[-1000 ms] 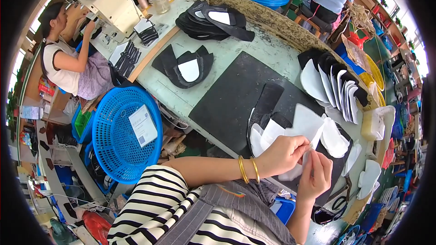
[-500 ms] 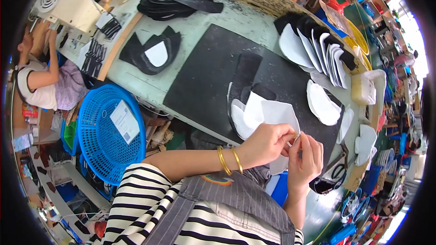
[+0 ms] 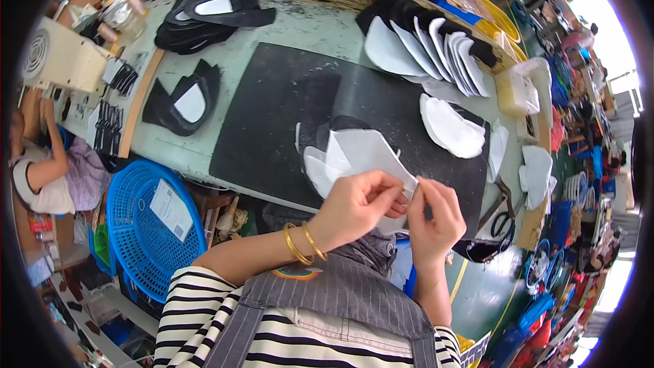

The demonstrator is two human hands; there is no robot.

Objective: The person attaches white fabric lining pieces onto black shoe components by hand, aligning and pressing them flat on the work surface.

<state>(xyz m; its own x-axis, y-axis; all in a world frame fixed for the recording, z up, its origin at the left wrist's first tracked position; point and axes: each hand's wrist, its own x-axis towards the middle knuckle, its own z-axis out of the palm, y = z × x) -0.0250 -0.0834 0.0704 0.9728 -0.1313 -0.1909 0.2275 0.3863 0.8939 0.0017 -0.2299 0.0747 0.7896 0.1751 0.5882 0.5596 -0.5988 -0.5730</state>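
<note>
My left hand (image 3: 361, 206), two gold bangles at its wrist, has its fingers closed at the edge of a white shoe-upper piece (image 3: 364, 151). Close beside it, the fingertips of my right hand (image 3: 436, 221) pinch the same edge near its corner. The piece is tilted up over the near part of a black mat (image 3: 252, 109). Beneath it lies a black shoe upper (image 3: 318, 99) with white lining parts (image 3: 320, 172), partly covered. What exactly sits between the fingertips is too small to make out.
Curved white-and-black pieces (image 3: 436, 54) stand fanned at the back right, near loose white pieces (image 3: 449, 126). Black uppers (image 3: 204, 20) are stacked at the back left. Scissors (image 3: 503, 221) lie at the right edge. A blue basket (image 3: 146, 232) and a person at a sewing machine (image 3: 61, 58) are left.
The whole view has shifted, so the table's things appear further left. Both hands keep their hold on the white piece, and the gap between them has changed little.
</note>
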